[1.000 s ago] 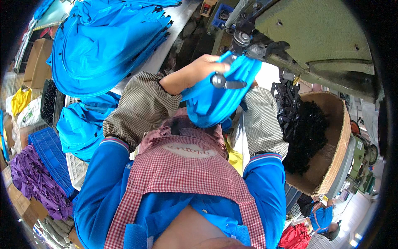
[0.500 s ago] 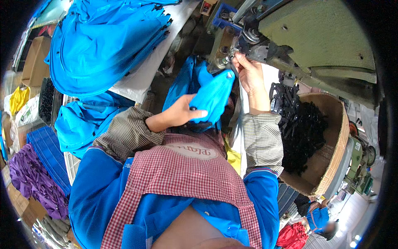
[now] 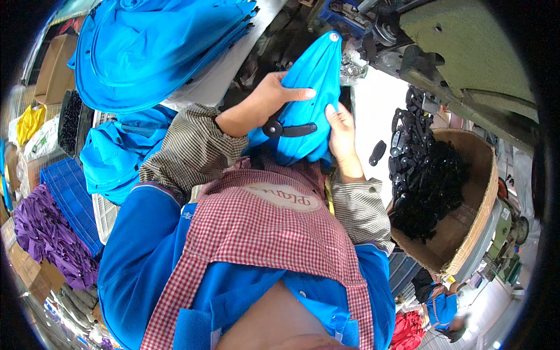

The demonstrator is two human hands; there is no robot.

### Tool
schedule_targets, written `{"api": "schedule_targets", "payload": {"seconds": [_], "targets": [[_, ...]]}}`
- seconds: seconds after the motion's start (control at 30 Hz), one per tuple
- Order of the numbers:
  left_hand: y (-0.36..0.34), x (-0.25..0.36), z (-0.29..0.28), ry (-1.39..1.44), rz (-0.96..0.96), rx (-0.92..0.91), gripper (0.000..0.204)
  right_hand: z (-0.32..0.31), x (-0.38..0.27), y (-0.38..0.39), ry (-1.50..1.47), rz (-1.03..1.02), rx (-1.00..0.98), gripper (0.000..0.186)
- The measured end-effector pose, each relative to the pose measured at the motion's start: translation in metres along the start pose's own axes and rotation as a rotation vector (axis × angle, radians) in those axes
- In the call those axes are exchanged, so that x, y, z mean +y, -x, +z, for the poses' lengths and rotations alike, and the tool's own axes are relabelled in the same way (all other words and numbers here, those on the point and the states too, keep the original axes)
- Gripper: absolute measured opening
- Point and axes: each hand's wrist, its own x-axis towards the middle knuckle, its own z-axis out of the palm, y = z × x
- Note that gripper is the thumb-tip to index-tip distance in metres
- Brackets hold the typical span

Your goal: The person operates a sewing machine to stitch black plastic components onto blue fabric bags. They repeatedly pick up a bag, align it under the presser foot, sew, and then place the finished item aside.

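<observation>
Blue cloth (image 3: 306, 108) near black pieces (image 3: 426, 186)

A bright-blue, softly folded cloth piece (image 3: 312, 79) is held up clear between the person's left hand (image 3: 261, 104) and right hand (image 3: 343, 135). I see it gathered into a cone, pleats running up to a narrow tip that points away from the wearer, with a round silver metal eyelet (image 3: 334, 37) there. Across its lower part lies a flat black strap (image 3: 298, 130), rounded at the ends, nearly level; what fastens it is hidden from me.
</observation>
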Motion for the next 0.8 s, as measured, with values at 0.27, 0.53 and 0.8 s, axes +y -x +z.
{"api": "schedule_targets", "payload": {"seconds": [0.27,0.53,0.8], "targets": [[-0.034,0.025,0.012,-0.48,0.213,-0.121,0.045,-0.003,-0.053,-0.012,0.067,-0.008,0.171,0.031],[-0.094,0.035,0.022,-0.347,0.15,-0.126,0.025,-0.024,-0.069,-0.064,0.115,-0.019,0.266,0.026],[-0.093,0.02,0.022,-0.187,0.061,-0.088,0.025,-0.032,-0.049,-0.061,0.408,-0.201,0.407,0.026]]}}
